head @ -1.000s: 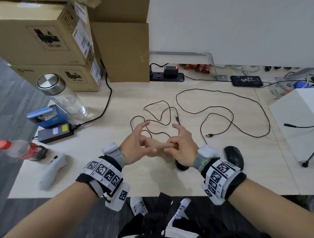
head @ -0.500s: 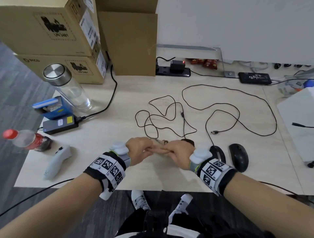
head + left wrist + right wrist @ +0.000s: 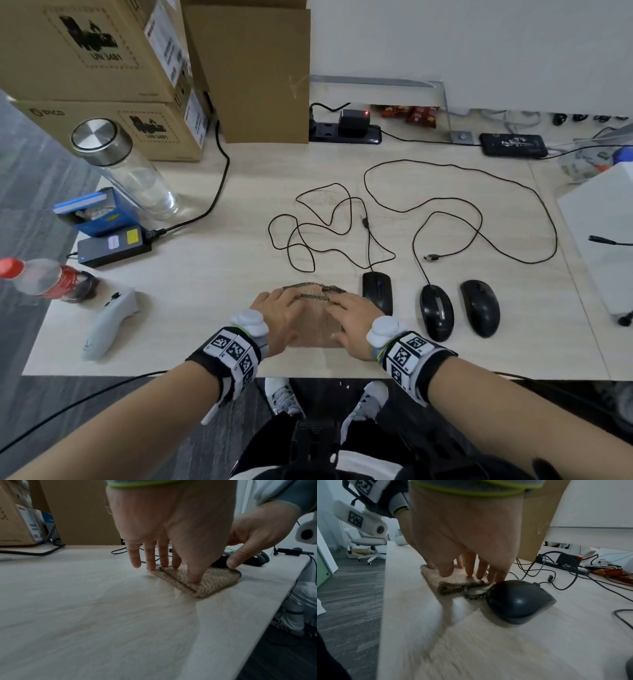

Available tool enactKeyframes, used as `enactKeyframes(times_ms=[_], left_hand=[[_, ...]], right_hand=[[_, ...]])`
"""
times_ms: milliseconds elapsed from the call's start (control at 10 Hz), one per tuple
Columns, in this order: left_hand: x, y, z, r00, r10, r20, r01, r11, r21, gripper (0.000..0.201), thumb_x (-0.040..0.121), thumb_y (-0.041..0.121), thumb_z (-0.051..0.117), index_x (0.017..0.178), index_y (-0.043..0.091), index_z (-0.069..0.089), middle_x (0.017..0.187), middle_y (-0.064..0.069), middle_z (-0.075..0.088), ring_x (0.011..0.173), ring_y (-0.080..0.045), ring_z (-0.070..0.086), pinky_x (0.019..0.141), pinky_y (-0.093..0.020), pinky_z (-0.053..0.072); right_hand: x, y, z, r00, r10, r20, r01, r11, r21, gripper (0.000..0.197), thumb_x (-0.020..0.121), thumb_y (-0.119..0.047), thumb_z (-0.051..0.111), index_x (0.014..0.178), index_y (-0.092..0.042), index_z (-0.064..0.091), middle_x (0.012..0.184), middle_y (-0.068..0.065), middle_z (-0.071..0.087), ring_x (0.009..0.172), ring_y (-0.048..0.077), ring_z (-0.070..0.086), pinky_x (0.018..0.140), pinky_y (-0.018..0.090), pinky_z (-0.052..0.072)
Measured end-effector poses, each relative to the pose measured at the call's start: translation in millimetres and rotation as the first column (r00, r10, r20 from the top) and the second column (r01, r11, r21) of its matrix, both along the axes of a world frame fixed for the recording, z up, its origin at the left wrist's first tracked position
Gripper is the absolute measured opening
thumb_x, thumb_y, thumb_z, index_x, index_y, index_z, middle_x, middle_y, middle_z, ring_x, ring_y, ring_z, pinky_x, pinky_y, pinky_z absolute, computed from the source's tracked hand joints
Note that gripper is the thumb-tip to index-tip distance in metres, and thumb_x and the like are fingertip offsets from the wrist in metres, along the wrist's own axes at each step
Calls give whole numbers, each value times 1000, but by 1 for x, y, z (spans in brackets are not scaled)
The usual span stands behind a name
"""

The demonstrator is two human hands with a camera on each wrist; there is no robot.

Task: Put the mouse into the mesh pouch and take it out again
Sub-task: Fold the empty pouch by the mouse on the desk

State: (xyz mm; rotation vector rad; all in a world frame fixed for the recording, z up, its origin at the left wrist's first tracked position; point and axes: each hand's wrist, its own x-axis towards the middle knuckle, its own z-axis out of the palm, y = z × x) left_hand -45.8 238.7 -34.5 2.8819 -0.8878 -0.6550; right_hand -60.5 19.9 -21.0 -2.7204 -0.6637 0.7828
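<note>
Head view: I see my left hand [image 3: 281, 317] and right hand [image 3: 354, 317] pressing straight, relaxed fingers onto the flat beige mesh pouch [image 3: 317, 329] near the front edge of the pale wooden table [image 3: 212, 274], gripping nothing. The black corded mouse [image 3: 376, 291] lies outside, just right of the pouch's dark-trimmed mouth.

The head view is bright, evenly lit, and bowed at its edges. Both wrist views are dimmer, with smeared foregrounds and soft shadows.
</note>
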Motion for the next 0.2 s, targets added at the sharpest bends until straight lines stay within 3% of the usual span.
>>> enactKeyframes(times_ms=[100,200], left_hand=[[14,-2,11,998,43,48,-39,996,-78,58,87,34,57,141,26,38,139,0,41,123,-23,44,100,-36,38],[36,-7,31,992,103,70,-102,995,-22,54,92,42,50,142,24,36,146,-1,36,129,-23,39,100,-37,37]], right_hand=[[11,-4,2,999,-29,26,27,998,48,57,93,-35,57,144,-16,41,150,5,37,138,26,32,114,36,25],[27,-12,14,996,-58,71,56,998,29,52,93,-33,57,141,-15,45,147,8,41,135,28,36,111,35,27]])
